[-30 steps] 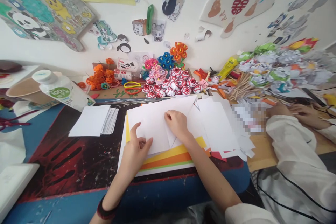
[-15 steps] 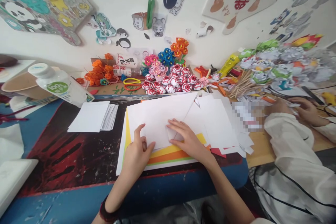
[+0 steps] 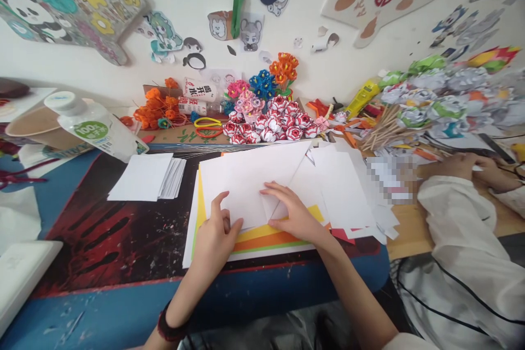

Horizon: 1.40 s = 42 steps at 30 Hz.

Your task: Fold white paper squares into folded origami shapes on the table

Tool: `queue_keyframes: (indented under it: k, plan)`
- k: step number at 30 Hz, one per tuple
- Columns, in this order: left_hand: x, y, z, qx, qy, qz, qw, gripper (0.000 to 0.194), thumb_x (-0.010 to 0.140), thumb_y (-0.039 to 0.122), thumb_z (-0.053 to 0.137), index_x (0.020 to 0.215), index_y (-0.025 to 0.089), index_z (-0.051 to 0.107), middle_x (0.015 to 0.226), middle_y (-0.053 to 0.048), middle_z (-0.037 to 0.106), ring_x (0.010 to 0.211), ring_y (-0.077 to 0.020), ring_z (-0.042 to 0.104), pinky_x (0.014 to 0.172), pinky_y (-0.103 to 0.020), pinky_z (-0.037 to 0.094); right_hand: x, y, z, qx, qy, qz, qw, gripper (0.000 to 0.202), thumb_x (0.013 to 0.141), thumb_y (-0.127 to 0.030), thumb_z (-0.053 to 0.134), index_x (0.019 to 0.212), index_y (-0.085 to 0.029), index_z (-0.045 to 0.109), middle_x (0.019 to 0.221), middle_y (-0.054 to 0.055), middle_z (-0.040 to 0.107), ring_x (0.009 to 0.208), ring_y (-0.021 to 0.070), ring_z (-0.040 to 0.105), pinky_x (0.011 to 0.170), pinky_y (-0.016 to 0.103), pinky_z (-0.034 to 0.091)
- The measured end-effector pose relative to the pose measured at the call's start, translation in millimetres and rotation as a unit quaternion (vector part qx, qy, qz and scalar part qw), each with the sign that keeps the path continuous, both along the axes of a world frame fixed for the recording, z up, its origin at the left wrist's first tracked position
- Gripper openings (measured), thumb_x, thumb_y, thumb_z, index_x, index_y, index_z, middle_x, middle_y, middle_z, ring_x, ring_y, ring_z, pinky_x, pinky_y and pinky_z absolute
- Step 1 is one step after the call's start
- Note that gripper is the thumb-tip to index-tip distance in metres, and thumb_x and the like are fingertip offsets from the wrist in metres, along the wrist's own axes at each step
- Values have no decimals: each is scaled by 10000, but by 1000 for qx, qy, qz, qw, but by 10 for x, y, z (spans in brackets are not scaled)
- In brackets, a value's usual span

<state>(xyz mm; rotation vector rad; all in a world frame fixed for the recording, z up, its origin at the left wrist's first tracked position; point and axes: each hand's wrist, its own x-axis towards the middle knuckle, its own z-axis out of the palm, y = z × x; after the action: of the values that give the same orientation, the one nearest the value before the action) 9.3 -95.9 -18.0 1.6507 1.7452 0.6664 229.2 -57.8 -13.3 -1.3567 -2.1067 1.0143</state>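
A large white sheet of paper (image 3: 241, 180) lies on a stack of coloured sheets, whose yellow, orange and green edges (image 3: 270, 243) show along the front. Toward its right side a diagonal line runs down the sheet, with a small folded corner near my right fingers. My left hand (image 3: 217, 232) rests at the sheet's front left, thumb and index finger spread apart and the other fingers curled. Over the folded part lies my right hand (image 3: 293, 210), fingers stretched out and touching the paper. Neither hand grips anything.
A pile of small white paper squares (image 3: 143, 176) lies to the left, near a white bottle (image 3: 96, 126). Red-and-white paper flowers (image 3: 279, 123) stand behind the sheets. Loose white papers (image 3: 344, 188) lie to the right, and beyond them a co-worker's sleeve (image 3: 459, 219).
The view has shifted slightly. My right hand's fingertips have moved a little on the paper; my left hand keeps nearly the same pose. The co-worker's hands have shifted.
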Motion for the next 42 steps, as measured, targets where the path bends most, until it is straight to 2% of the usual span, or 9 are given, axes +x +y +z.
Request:
queue_keyframes:
  k: [6,15,22,29,38,42]
  plan:
    - [6,-9,7,4,1,0,1000,569,832,321,495,1358,200,313,587,93,468,477,-131,522,551,-228,387,-56,-20,17,2,21,-38,999,598,694,-152,636,1272,-282,551,1459,57,431,1383,259,343,1143,505,224]
    - [8,-8,-1,2,-2,-6,1000,541,843,307,487,1349,205,326,579,95,457,476,-132,520,551,-225,385,-93,-30,-8,0,26,-54,998,668,628,-75,583,1263,-280,542,1445,49,446,1385,246,340,1154,492,204]
    - [23,-13,8,13,42,-16,999,506,865,304,457,1347,223,326,626,73,464,497,-139,519,543,-224,368,-98,-39,-3,-6,38,-54,998,686,629,-78,575,1281,-273,493,1439,57,448,1396,249,317,1153,501,197]
    - [31,-28,-1,17,51,-22,998,481,886,306,439,1345,223,326,661,57,485,504,-137,521,536,-219,369,-77,-38,-13,-14,39,-44,998,696,649,-83,571,1306,-284,460,1457,44,426,1416,236,275,1170,493,129]
    - [62,-65,-24,22,76,-12,997,442,911,285,439,1337,238,330,735,42,536,522,-137,556,521,-222,380,-78,-28,31,-29,53,-43,997,672,651,-85,576,1289,-268,477,1451,63,422,1408,245,284,1158,499,162]
    - [52,-48,-34,65,111,-35,991,387,920,261,440,1296,212,359,784,11,578,657,-178,611,589,-259,427,-71,-28,55,-38,51,-40,997,628,655,-85,574,1248,-267,481,1455,57,416,1412,233,272,1158,489,165]
